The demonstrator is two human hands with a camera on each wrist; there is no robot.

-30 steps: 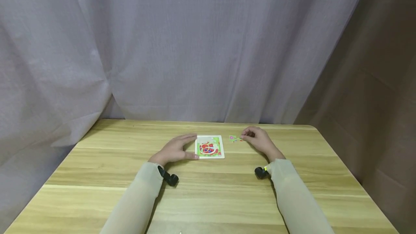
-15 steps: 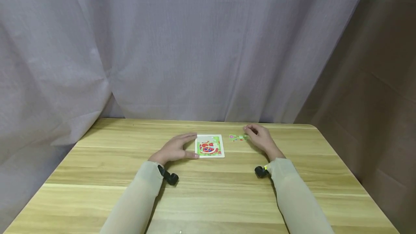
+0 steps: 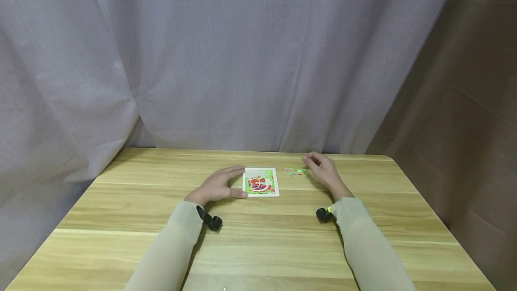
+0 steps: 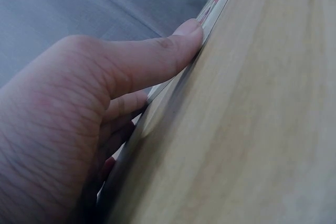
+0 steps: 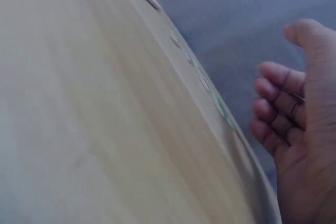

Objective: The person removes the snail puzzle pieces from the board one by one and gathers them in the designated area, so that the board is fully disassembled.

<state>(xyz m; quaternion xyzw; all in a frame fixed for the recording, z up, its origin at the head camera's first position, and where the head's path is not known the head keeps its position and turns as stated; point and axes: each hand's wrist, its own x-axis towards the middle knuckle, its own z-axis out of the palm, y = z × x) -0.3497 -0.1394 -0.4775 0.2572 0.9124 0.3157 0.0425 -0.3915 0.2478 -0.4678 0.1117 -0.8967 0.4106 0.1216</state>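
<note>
A small white-rimmed jigsaw puzzle board (image 3: 277, 184) lies flat on the table, bearing a red and green picture with a bare grey patch at its far left. My left hand (image 3: 217, 186) holds its left side, thumb at the near corner and fingers at the far one; the left wrist view shows the thumb (image 4: 184, 35) on the rim. Right of the board lie several flat green puzzle pieces (image 3: 294, 172) close together. Just beyond their right end hovers my right hand (image 3: 322, 169), fingers loosely curled. The right wrist view shows nothing between its thumb and fingers (image 5: 281, 85).
The wooden table (image 3: 262, 241) ends a little beyond the board and pieces. Behind it hangs a grey curtain (image 3: 226, 57); a browner curtain (image 3: 464, 116) is at the right. A black wrist camera (image 3: 324, 214) sits by the right cuff.
My right hand has drawn back from the pieces, a little right and away, uncovering more of them, and its fingertips have lifted off. The left hand and the board stay put.
</note>
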